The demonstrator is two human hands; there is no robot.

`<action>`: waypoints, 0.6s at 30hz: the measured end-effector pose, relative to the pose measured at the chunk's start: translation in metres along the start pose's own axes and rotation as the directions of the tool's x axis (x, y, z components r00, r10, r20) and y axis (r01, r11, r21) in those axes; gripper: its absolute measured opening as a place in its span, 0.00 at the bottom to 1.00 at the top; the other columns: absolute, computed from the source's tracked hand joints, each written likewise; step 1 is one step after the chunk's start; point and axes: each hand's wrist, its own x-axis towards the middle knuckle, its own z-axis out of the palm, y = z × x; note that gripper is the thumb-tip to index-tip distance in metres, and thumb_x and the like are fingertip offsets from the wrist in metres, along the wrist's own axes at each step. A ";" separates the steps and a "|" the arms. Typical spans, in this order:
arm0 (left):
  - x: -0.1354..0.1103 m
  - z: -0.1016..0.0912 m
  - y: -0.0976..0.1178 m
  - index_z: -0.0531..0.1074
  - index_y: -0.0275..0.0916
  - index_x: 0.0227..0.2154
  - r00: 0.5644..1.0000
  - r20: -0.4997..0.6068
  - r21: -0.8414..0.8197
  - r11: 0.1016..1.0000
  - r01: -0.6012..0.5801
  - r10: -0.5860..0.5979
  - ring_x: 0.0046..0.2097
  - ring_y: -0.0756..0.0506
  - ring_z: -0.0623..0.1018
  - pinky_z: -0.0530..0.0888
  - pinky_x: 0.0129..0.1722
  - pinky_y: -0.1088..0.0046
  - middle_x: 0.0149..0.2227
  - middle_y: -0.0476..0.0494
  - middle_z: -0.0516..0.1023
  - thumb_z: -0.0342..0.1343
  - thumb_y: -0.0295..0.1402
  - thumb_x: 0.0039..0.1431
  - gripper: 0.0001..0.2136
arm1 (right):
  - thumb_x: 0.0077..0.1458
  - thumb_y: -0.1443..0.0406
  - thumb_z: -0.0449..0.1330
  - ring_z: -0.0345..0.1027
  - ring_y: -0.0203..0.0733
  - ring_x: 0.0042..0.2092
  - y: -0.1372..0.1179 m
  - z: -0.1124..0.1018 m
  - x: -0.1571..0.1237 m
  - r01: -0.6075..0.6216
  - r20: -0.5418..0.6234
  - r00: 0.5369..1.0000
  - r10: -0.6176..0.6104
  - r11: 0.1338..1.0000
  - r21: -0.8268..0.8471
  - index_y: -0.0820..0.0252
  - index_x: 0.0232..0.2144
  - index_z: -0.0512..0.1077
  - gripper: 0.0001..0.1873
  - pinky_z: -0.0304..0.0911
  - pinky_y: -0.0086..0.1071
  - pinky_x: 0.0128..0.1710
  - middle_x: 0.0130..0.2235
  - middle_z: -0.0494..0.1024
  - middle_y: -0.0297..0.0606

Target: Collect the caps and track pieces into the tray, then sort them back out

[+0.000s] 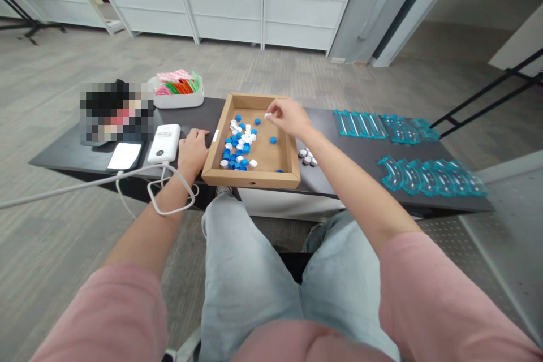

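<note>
A shallow cardboard box (258,181) lies on the dark table in front of me. Blue pieces (272,140) and white pieces (253,163), small and faceted, are scattered in it, mostly towards its left side. Over the box's right half, my right hand (289,117) pinches a small white piece (268,116) between thumb and fingertips. My left hand (194,150) rests on the table just left of the box, fingers stretched out and holding nothing. A small cluster of white pieces (307,156) with dark undersides sits right of the box, below my right forearm.
Clear teal-edged plastic parts (360,124) and curved ones (430,176) lie in rows on the right. Left of my hand are a white power bank (164,143) with cables and a white pad (124,156). A white basket (180,100) holds colourful strips at the back left.
</note>
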 end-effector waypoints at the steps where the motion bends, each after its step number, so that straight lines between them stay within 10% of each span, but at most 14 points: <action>1: 0.000 0.000 0.000 0.75 0.38 0.72 1.000 -0.002 0.001 1.000 0.003 -0.003 0.74 0.26 0.76 0.70 0.73 0.48 0.73 0.22 0.75 0.50 0.37 0.75 0.27 | 0.70 0.59 0.66 0.80 0.49 0.46 0.008 -0.013 -0.011 0.000 -0.075 0.997 0.004 0.999 0.052 0.56 0.49 0.83 0.11 0.71 0.41 0.51 0.48 0.89 0.42; 8: -0.002 -0.006 0.003 0.72 0.32 0.73 0.999 0.042 0.009 1.000 0.001 -0.001 0.74 0.26 0.74 0.68 0.74 0.46 0.74 0.20 0.73 0.48 0.37 0.76 0.28 | 0.65 0.48 0.71 0.76 0.47 0.38 0.076 -0.074 -0.146 -0.174 -0.383 0.893 0.237 0.966 0.192 0.50 0.40 0.80 0.15 0.75 0.44 0.47 0.40 0.87 0.38; 12: -0.004 -0.011 0.006 0.71 0.30 0.73 0.998 0.063 0.020 1.000 -0.004 0.002 0.74 0.26 0.74 0.67 0.75 0.45 0.74 0.19 0.72 0.45 0.35 0.77 0.28 | 0.62 0.44 0.71 0.74 0.47 0.33 0.099 -0.058 -0.212 -0.298 -0.341 0.866 0.367 0.924 0.239 0.50 0.37 0.79 0.18 0.73 0.43 0.42 0.32 0.82 0.35; 18: -0.003 -0.009 0.004 0.71 0.33 0.72 0.999 0.043 0.015 1.000 0.001 -0.002 0.74 0.26 0.73 0.68 0.75 0.44 0.74 0.21 0.72 0.46 0.35 0.76 0.27 | 0.59 0.46 0.72 0.72 0.47 0.34 0.101 -0.029 -0.238 -0.253 -0.150 0.944 0.295 0.935 0.247 0.50 0.39 0.80 0.18 0.69 0.42 0.41 0.35 0.81 0.36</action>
